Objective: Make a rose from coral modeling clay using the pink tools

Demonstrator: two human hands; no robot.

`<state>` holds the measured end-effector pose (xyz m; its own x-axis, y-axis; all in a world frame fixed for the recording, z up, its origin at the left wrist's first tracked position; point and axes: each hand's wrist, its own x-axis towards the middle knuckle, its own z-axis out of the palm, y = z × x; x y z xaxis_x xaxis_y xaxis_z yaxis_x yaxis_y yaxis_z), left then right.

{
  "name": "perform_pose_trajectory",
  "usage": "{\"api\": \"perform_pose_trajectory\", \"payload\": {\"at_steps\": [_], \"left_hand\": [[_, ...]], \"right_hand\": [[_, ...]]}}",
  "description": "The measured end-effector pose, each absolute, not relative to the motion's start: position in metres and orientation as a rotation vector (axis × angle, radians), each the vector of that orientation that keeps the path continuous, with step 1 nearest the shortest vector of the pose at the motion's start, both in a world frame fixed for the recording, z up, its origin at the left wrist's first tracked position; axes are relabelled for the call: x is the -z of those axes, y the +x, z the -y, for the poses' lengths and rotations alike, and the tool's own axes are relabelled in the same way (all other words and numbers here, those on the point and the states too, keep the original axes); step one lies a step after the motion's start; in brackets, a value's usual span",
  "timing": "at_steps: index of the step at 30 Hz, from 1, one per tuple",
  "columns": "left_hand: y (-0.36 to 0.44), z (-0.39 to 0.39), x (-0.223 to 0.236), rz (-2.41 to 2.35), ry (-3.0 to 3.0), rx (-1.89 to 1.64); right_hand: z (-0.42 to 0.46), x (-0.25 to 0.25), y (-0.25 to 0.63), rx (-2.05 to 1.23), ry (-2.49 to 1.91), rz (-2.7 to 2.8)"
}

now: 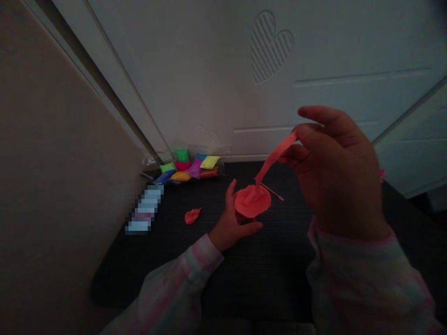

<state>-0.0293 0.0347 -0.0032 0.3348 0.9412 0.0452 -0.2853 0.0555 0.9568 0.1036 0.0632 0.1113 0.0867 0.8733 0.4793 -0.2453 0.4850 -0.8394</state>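
My right hand (331,158) is raised and pinches the top end of a soft coral-red clay strip (275,156). The strip hangs down in a curve, and its lower end meets a round, flattened coral-red clay piece (253,204) with an uneven rim. Around that round piece my left hand (230,225) is curled, thumb and fingers at its sides. What lies under the round piece is hidden. A smaller lump of the same clay (193,216) rests on the dark table, left of my left hand.
Several coloured clay packets (188,168) in clear plastic lie at the back left of the dark table (244,274). A thin pink-ended stick (274,191) lies behind the round piece. A blurred-out strip (145,209) is at left. White panels (209,70) rise behind.
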Motion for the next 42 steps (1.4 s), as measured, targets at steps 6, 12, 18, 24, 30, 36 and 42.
{"api": "perform_pose_trajectory", "payload": {"at_steps": [6, 12, 18, 24, 30, 36, 42], "left_hand": [[-0.028, -0.033, 0.002, -0.684, 1.129, -1.127], [-0.031, -0.033, 0.001, -0.701, 1.075, -1.191], [-0.037, -0.039, -0.01, -0.659, 0.991, -1.282], [-0.039, -0.048, -0.026, -0.905, 1.198, -1.345], [-0.034, -0.061, -0.043, -0.971, 1.39, -1.206], [-0.013, -0.075, -0.031, -0.781, 1.188, -0.957], [0.004, -0.089, -0.031, -0.703, 1.235, -1.065]], "right_hand": [[-0.063, -0.104, 0.097, -0.919, -0.707, 1.301], [-0.084, -0.092, 0.111, -0.863, -0.803, 1.244], [-0.098, -0.086, 0.122, -0.798, -0.867, 1.175], [-0.096, -0.092, 0.127, -0.739, -0.847, 1.12], [-0.092, -0.101, 0.141, -0.687, -0.797, 1.027], [-0.093, -0.105, 0.148, -0.695, -0.765, 0.953], [-0.086, -0.112, 0.143, -0.659, -0.754, 0.96]]}}
